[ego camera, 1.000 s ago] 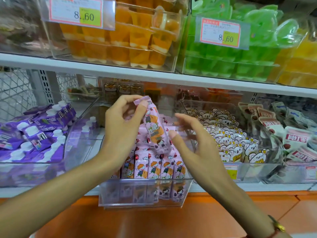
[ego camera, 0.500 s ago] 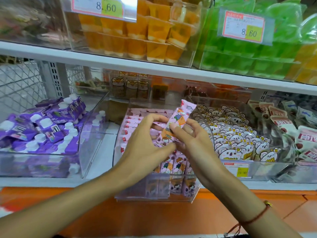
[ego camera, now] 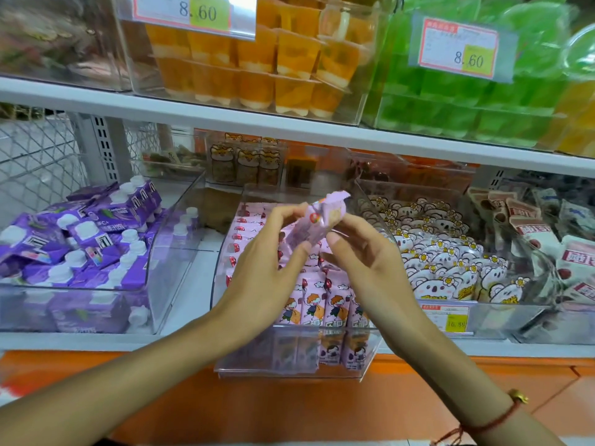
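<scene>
A small pink snack packet [ego camera: 317, 220] with a cartoon print is held tilted above a clear plastic bin [ego camera: 289, 365] on the lower shelf. My left hand [ego camera: 267, 268] pinches its lower left part with thumb and fingers. From the right, my right hand [ego camera: 363, 255] grips the packet, thumb in front and fingers behind it. Rows of the same pink packets [ego camera: 322, 304] stand upright in the bin under my hands. The packet's lower end is hidden by my fingers.
A clear bin of purple pouches with white caps [ego camera: 80, 249] stands at the left, a bin of koala-print packets [ego camera: 444, 259] at the right, more wrapped snacks [ego camera: 547, 239] beyond. The shelf above [ego camera: 289, 127] carries orange jelly cups [ego camera: 257, 66] and green ones [ego camera: 467, 101] with price tags.
The packet first hung from my left hand alone. My right hand then took hold of it too, and both hands have turned it so its top leans to the right.
</scene>
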Demonstrator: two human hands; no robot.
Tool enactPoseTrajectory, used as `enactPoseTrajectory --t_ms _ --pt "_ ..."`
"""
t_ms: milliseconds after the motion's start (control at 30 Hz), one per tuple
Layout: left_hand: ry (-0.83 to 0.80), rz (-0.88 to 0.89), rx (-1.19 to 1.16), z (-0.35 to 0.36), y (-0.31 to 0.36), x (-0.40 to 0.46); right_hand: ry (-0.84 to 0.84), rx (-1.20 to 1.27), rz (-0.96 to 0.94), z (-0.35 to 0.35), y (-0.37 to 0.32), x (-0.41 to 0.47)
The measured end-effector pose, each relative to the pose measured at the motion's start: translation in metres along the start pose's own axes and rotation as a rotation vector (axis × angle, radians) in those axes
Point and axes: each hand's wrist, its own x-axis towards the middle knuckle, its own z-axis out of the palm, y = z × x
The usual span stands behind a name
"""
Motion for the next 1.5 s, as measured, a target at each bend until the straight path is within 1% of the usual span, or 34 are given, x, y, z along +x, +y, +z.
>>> enactPoseTrajectory --t_ms 67,133,233,333,400,467,500,567,667,767,933,1033,1100,1200,1267,1367,1433,1500 --pt "-0.003 -0.014 -0.007 0.0 0.003 0.001 0.051 -0.039 -0.026 -0.004 -0.001 0.001" --pt "-0.053 -0.07 -0.088 0.002 0.008 0.001 0.103 -0.051 0.003 -0.008 -0.001 0.002" --pt "-0.134 -0.271 -0.291 0.005 0.017 0.001 0.178 -0.05 0.098 -0.011 0.002 0.003" --pt "-0.205 -0.503 -0.456 0.006 0.022 0.004 0.201 -0.03 0.168 -0.011 0.003 0.004" --pt "-0.223 -0.566 -0.501 0.005 0.022 0.005 0.193 -0.011 0.185 -0.01 0.003 0.003" --pt "-0.231 -0.547 -0.481 0.004 0.021 0.004 0.181 -0.027 0.176 -0.01 0.002 0.002" --pt "-0.237 -0.505 -0.452 0.003 0.02 0.004 0.169 -0.04 0.155 -0.01 0.001 0.002" --pt "-0.224 -0.371 -0.363 0.0 0.018 0.004 0.126 -0.056 0.089 -0.011 0.001 0.001" --pt "-0.14 -0.161 -0.269 -0.004 0.015 0.006 0.058 -0.01 -0.016 -0.013 0.001 0.001" --pt "-0.085 -0.063 -0.257 -0.007 0.015 0.008 0.004 0.022 -0.113 -0.012 -0.001 0.001" --pt "-0.064 -0.082 -0.268 -0.008 0.011 0.008 -0.024 -0.013 -0.126 -0.012 -0.003 0.001" --pt "-0.06 -0.088 -0.336 -0.007 0.013 0.007 -0.1 -0.035 -0.101 -0.012 -0.004 -0.001" --pt "-0.05 -0.099 -0.394 -0.006 0.015 0.006 -0.116 -0.121 -0.131 -0.01 -0.004 -0.002" --pt "0.031 -0.072 -0.32 -0.006 0.018 0.005 -0.076 -0.238 -0.167 -0.013 -0.006 -0.002" --pt "0.064 -0.035 -0.257 -0.01 0.019 0.006 -0.069 -0.205 -0.115 -0.017 -0.007 -0.001" --pt "-0.011 0.001 -0.148 -0.015 0.02 0.01 -0.007 -0.031 0.032 -0.024 -0.008 0.0" --pt "-0.052 -0.022 -0.136 -0.017 0.02 0.012 0.06 0.023 0.064 -0.029 -0.008 0.002" --pt "-0.043 -0.038 -0.131 -0.019 0.018 0.013 0.127 0.074 0.071 -0.035 -0.007 0.003"
